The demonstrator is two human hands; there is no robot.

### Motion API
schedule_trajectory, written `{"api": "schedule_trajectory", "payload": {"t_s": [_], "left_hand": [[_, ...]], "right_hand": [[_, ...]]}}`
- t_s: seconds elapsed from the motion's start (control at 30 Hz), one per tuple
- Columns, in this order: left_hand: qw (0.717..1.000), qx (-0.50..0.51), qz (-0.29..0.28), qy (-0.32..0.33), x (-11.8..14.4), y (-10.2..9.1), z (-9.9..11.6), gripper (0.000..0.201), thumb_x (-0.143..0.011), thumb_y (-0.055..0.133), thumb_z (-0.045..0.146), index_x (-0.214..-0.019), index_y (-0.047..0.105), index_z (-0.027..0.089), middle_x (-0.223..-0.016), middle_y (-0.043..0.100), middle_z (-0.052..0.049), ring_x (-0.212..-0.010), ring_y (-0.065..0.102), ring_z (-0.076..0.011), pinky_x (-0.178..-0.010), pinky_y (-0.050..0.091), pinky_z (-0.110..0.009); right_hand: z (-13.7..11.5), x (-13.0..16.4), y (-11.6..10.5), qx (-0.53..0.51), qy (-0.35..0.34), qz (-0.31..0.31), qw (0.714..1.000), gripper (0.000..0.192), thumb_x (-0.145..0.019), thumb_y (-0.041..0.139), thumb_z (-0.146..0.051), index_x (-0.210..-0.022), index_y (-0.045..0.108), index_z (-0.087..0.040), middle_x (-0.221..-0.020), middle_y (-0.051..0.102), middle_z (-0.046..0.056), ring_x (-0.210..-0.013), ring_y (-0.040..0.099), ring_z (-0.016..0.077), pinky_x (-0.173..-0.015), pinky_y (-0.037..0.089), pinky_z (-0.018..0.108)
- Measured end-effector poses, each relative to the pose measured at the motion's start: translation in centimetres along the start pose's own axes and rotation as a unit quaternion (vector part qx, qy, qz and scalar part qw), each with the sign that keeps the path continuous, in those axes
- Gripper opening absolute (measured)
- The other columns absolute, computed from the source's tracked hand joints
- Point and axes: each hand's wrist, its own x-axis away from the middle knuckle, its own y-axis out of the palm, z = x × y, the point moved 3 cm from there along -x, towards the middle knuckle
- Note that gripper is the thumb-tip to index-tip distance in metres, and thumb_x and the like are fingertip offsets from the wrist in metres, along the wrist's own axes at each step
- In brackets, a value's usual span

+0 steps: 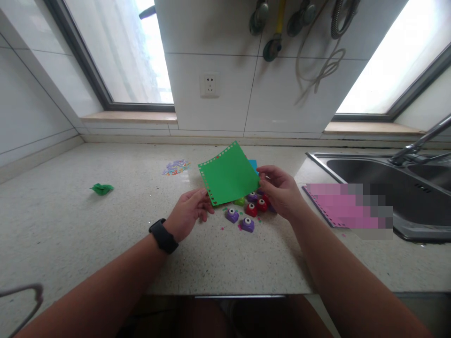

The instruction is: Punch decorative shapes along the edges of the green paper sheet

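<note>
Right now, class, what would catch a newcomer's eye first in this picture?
A bright green paper sheet with punched edges, held at mid-counter between the left hand and right hand. Just beneath it sits a cluster of small purple and red craft punches. A crumpled green scrap lies far left.

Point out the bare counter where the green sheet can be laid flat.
Bare counter lies left of the left hand, between the crumpled green scrap and the near edge. Another free strip runs in front of the paper punches, between both forearms. It is crowded under the green sheet, held by the right hand too, and toward the pink sheet by the sink.
</note>
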Motion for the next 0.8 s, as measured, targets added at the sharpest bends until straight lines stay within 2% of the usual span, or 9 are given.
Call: {"api": "schedule_trajectory", "payload": {"t_s": [0.2, 0.37, 0.43, 0.5, 0.53, 0.57, 0.63, 0.7, 0.8], "left_hand": [[1.000, 0.000, -0.016, 0.003, 0.0, 0.0, -0.2, 0.036, -0.082, 0.078, 0.046, -0.091, 0.067, 0.013, -0.072, 0.066, -0.001, -0.052, 0.058, -0.0097, -0.043, 0.048, -0.021], [0.998, -0.051, -0.016, 0.021, -0.2, -0.2, -0.5, 0.036, -0.080, 0.083, 0.039, -0.101, 0.071, 0.013, -0.076, 0.068, -0.002, -0.050, 0.057, -0.0081, -0.042, 0.047, -0.019], [0.999, -0.044, -0.004, 0.032, -0.3, -0.2, -0.4, 0.034, -0.079, 0.083, 0.037, -0.101, 0.071, 0.013, -0.077, 0.069, -0.003, -0.052, 0.057, -0.0082, -0.043, 0.048, -0.019], [0.999, -0.031, 0.012, 0.043, -0.3, -0.2, -0.3, 0.032, -0.079, 0.084, 0.035, -0.099, 0.072, 0.013, -0.080, 0.070, -0.003, -0.054, 0.057, -0.0083, -0.044, 0.049, -0.019], [0.998, -0.025, 0.017, 0.045, -0.3, -0.2, -0.2, 0.031, -0.078, 0.084, 0.033, -0.099, 0.072, 0.013, -0.081, 0.070, -0.003, -0.055, 0.058, -0.0084, -0.044, 0.050, -0.018], [0.998, -0.019, 0.021, 0.047, -0.3, -0.1, -0.1, 0.031, -0.078, 0.085, 0.032, -0.099, 0.072, 0.013, -0.082, 0.071, -0.003, -0.056, 0.059, -0.0085, -0.045, 0.050, -0.018], [0.998, -0.008, 0.025, 0.048, -0.3, 0.0, 0.0, 0.031, -0.077, 0.086, 0.031, -0.100, 0.073, 0.013, -0.085, 0.072, -0.004, -0.059, 0.061, -0.0088, -0.046, 0.051, -0.018], [0.998, 0.000, 0.029, 0.048, -0.3, 0.0, 0.1, 0.034, -0.076, 0.087, 0.029, -0.101, 0.072, 0.013, -0.089, 0.074, -0.005, -0.060, 0.062, -0.0092, -0.047, 0.053, -0.018], [0.998, 0.007, 0.035, 0.047, -0.3, 0.1, 0.1, 0.038, -0.074, 0.088, 0.027, -0.105, 0.071, 0.013, -0.098, 0.076, -0.008, -0.064, 0.065, -0.0100, -0.050, 0.055, -0.019]], "right_hand": [[-0.1, 0.5, 0.5, -0.075, 0.058, -0.034, 0.995, 0.039, -0.072, 0.084, -0.034, -0.109, 0.073, -0.027, -0.092, 0.065, 0.002, -0.078, 0.061, 0.0160, -0.071, 0.055, 0.033], [0.3, 0.4, 0.4, -0.070, 0.061, -0.043, 0.995, 0.030, -0.076, 0.081, -0.034, -0.104, 0.075, -0.028, -0.096, 0.071, 0.002, -0.078, 0.063, 0.0155, -0.069, 0.053, 0.032], [0.3, 0.0, 0.0, -0.017, 0.039, -0.035, 0.998, 0.023, -0.083, 0.074, -0.036, -0.105, 0.075, -0.029, -0.099, 0.072, 0.002, -0.083, 0.065, 0.0173, -0.074, 0.052, 0.034], [0.1, -0.4, -0.7, 0.132, 0.004, -0.012, 0.991, 0.021, -0.090, 0.065, -0.036, -0.106, 0.075, -0.026, -0.095, 0.073, 0.004, -0.082, 0.064, 0.0193, -0.077, 0.051, 0.037], [0.1, -0.5, -1.1, 0.234, -0.017, -0.006, 0.972, 0.021, -0.091, 0.063, -0.036, -0.105, 0.075, -0.025, -0.091, 0.073, 0.005, -0.081, 0.063, 0.0204, -0.077, 0.050, 0.039], [0.0, -0.7, -1.4, 0.341, -0.036, -0.009, 0.939, 0.021, -0.092, 0.062, -0.035, -0.103, 0.075, -0.023, -0.088, 0.073, 0.006, -0.080, 0.063, 0.0219, -0.078, 0.049, 0.041], [0.2, -0.9, -1.8, 0.505, -0.055, -0.055, 0.860, 0.019, -0.092, 0.064, -0.035, -0.098, 0.076, -0.021, -0.088, 0.073, 0.008, -0.084, 0.063, 0.0254, -0.083, 0.048, 0.044], [0.6, -1.0, -2.0, 0.587, -0.051, -0.110, 0.800, 0.020, -0.092, 0.066, -0.037, -0.098, 0.077, -0.021, -0.093, 0.074, 0.010, -0.092, 0.064, 0.0284, -0.087, 0.046, 0.045], [1.0, -0.8, -2.2, 0.623, -0.038, -0.147, 0.767, 0.023, -0.095, 0.064, -0.041, -0.102, 0.079, -0.024, -0.099, 0.074, 0.011, -0.099, 0.063, 0.0299, -0.090, 0.045, 0.045]]}}
